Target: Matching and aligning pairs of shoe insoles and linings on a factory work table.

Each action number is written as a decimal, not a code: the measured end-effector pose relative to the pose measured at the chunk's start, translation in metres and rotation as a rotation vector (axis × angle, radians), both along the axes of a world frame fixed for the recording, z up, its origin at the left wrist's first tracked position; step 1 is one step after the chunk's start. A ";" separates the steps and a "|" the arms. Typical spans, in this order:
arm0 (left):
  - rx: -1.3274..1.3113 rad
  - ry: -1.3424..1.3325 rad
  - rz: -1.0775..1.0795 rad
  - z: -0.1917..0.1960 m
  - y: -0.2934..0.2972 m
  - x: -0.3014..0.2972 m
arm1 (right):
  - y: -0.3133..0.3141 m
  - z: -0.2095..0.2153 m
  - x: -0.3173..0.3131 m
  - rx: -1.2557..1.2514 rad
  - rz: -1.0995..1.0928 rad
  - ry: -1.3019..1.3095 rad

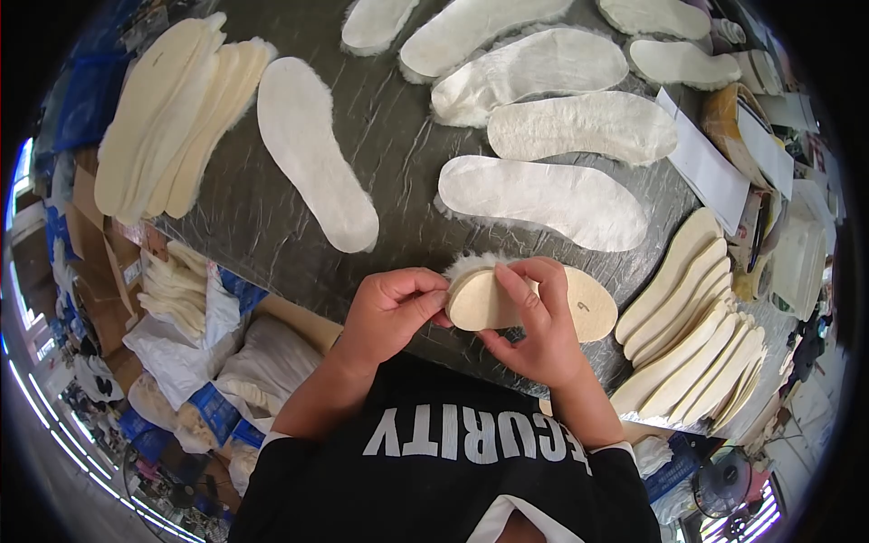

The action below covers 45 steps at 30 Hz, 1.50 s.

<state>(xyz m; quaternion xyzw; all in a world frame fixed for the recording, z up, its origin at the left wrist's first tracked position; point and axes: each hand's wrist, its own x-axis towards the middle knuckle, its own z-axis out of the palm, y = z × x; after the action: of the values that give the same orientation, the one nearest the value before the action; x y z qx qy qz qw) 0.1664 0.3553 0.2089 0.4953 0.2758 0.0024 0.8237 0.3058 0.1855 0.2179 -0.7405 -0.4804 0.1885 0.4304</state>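
Note:
A cream insole (593, 306) lies across both my hands at the table's near edge, flat face up, with white fleece showing along its far left edge. My left hand (394, 312) is closed in a pinch at the insole's left end. Around its middle, my right hand (543, 321) is closed, thumb and fingers on the upper face and near edge. Just beyond my hands lies a white insole (543, 201) with a fuzzy rim, and another white insole (317, 154) rests farther left. What the fingertips press underneath is hidden.
Stacked cream insoles stand at the left (163, 118) and fanned out at the right (692, 344) of the dark table (398, 154). More fleecy insoles (529, 72) cover the far side. White paper (701, 163) lies right; bags (281, 362) and a carton (95, 262) sit below left.

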 end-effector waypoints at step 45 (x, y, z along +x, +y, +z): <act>0.955 -0.016 0.055 0.021 -0.013 0.017 | 0.010 -0.009 -0.007 0.052 -0.160 -0.109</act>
<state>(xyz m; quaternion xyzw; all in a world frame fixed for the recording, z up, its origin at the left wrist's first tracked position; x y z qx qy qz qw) 0.1838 0.3422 0.2297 0.8109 0.2503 0.1544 0.5058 0.2985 0.1959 0.2084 -0.7744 -0.4470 0.1004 0.4364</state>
